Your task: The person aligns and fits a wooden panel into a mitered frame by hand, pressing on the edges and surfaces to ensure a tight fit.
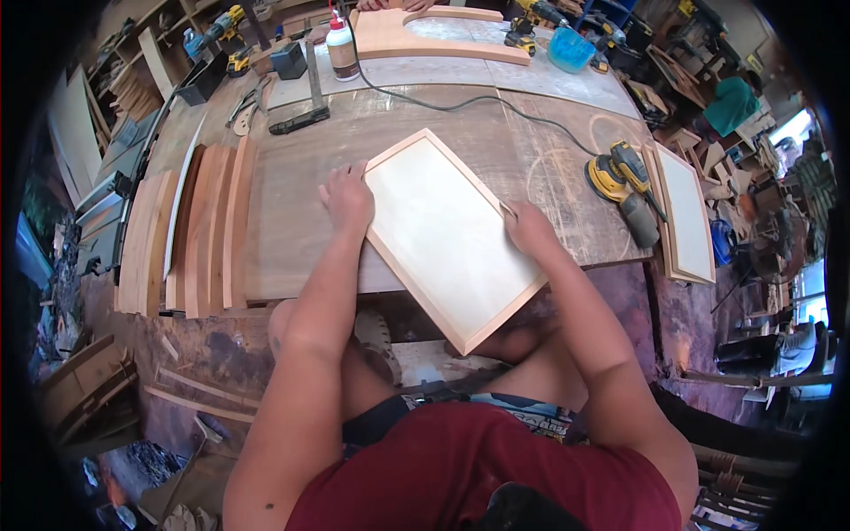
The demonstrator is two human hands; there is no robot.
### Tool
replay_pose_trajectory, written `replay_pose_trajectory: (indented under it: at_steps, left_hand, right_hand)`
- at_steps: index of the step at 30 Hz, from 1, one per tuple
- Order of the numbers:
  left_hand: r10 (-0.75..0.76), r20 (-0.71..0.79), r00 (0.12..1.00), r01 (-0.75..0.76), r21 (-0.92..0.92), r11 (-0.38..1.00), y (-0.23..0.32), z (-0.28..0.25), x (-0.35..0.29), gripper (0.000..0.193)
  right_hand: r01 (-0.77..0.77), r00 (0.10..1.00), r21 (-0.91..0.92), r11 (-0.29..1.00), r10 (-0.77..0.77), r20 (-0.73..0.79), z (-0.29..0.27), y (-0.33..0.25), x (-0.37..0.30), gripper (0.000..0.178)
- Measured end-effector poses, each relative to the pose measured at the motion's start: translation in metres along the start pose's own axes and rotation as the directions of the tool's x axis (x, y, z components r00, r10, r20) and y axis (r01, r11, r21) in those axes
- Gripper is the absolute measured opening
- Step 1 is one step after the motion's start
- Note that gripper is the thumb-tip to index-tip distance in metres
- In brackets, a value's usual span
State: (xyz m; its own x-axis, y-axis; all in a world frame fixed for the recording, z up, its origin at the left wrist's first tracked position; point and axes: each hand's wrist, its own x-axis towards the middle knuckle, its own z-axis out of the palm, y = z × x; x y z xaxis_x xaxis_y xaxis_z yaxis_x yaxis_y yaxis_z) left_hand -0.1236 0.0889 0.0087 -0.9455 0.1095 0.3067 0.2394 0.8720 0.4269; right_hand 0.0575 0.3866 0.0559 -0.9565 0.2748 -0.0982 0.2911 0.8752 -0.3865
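A rectangular wooden panel (452, 239) with a pale flat face and a light wood frame is tilted over the front edge of the workbench (301, 212). My left hand (348, 199) grips its left side near the upper corner, fingers spread around the edge. On the opposite long side, my right hand (531, 228) is closed at the frame, its fingers curled and partly hidden. Something small and brownish shows at the right fingertips, too small to make out. The panel's lower corner hangs over my lap.
A yellow and black sander (620, 177) lies on the right, beside stacked framed panels (686, 212). Wood boards (202, 226) line the left. Behind are a hammer (305, 115), a glue bottle (342, 49), a power cord (443, 108) and a blue bowl (571, 49). Another person's hands (394, 4) touch a wooden frame (434, 49).
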Motion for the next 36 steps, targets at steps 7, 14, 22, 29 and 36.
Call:
replay_pose_trajectory:
  at_steps: [7, 14, 22, 29, 36]
  left_hand:
    - [0.003, 0.006, 1.0, -0.003, 0.018, 1.0, -0.003, 0.0, -0.002, 0.036]
    - [-0.002, 0.027, 1.0, 0.001, 0.045, 0.999, -0.003, -0.009, -0.002, 0.036]
    - [-0.005, 0.01, 1.0, 0.004, 0.062, 0.998, -0.002, -0.002, -0.007, 0.037]
    - [0.051, 0.012, 0.999, -0.051, 0.009, 0.999, -0.006, 0.001, -0.002, 0.032]
    - [0.011, 0.064, 0.998, -0.008, -0.054, 0.999, 0.003, -0.005, -0.002, 0.037]
  right_hand:
    - [0.288, 0.954, 0.057, 0.956, -0.291, 0.07, -0.014, 0.012, -0.037, 0.063]
    - [0.375, 0.922, 0.06, 0.925, -0.379, 0.078, 0.028, -0.061, 0.1, 0.081]
    - [0.5, 0.865, 0.137, 0.855, -0.502, -0.019, 0.053, -0.067, 0.148, 0.087]
    - [0.421, 0.903, 0.1, 0.901, -0.407, -0.137, 0.03, -0.072, 0.083, 0.077]
    - [0.397, 0.889, 0.127, 0.909, -0.347, -0.3, 0.042, -0.049, 0.133, 0.059]
